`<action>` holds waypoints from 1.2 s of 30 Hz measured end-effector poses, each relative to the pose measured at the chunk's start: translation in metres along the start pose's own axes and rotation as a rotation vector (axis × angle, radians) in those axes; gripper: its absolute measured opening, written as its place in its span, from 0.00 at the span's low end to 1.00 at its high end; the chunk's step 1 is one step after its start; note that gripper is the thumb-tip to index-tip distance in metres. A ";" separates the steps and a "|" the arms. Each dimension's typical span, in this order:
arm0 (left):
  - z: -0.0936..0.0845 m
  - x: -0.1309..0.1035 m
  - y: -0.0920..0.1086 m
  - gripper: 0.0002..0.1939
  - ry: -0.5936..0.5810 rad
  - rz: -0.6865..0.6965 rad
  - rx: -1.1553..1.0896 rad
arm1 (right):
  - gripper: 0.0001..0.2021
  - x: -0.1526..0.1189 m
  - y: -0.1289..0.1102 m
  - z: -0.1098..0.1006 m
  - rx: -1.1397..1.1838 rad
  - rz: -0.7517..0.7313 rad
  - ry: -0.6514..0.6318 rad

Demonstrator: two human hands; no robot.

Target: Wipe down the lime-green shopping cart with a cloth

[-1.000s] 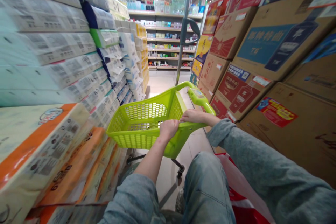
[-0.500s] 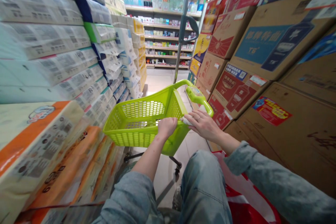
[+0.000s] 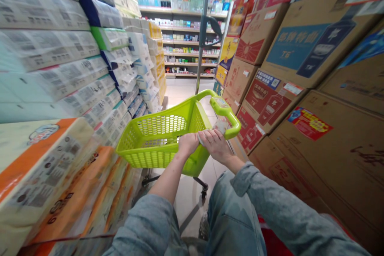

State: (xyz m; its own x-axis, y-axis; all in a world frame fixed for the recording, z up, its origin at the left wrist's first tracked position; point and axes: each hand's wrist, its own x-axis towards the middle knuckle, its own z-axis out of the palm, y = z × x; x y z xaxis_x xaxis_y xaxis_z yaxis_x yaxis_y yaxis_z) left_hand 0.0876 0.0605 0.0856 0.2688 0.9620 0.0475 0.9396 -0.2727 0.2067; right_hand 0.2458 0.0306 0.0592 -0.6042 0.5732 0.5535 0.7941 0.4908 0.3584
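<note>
A lime-green shopping cart (image 3: 156, 156) stands crosswise before my knees, its basket walls full of slots and its looped handle at the right. My left hand (image 3: 188, 144) is closed around the near rim of the basket. Just beside it, my right hand (image 3: 214, 143) lies over the same rim with a white wipe (image 3: 221, 124) under its fingers. Part of the wipe sticks out above the knuckles; the rest is hidden by the hand. The two hands nearly touch.
Packs of tissue paper (image 3: 54, 144) are stacked high at the left. Cardboard cartons (image 3: 300, 44) form a wall on the right. Past the cart stand a grey pole (image 3: 202, 48) and shelves of small goods (image 3: 187, 54). A red bag (image 3: 274, 240) sits by my right leg.
My right hand has slid left along the cart's rim with the wipe, away from the handle and up to my left hand. My left hand keeps its hold.
</note>
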 end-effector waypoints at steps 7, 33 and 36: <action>0.002 0.004 -0.001 0.28 -0.039 -0.040 0.006 | 0.17 -0.015 0.062 -0.025 -0.003 0.166 -0.013; 0.013 -0.002 -0.061 0.31 0.073 0.024 -0.086 | 0.24 0.008 0.011 0.011 0.086 0.216 0.126; 0.013 -0.001 -0.063 0.33 0.027 -0.021 -0.100 | 0.27 0.010 0.006 0.010 0.125 0.223 0.108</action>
State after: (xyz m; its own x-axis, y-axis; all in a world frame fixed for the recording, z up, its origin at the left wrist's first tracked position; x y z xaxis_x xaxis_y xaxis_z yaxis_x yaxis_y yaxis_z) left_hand 0.0308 0.0763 0.0599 0.2420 0.9679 0.0677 0.9189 -0.2510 0.3043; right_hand 0.2442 0.0454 0.0594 -0.3994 0.6066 0.6874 0.8884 0.4411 0.1270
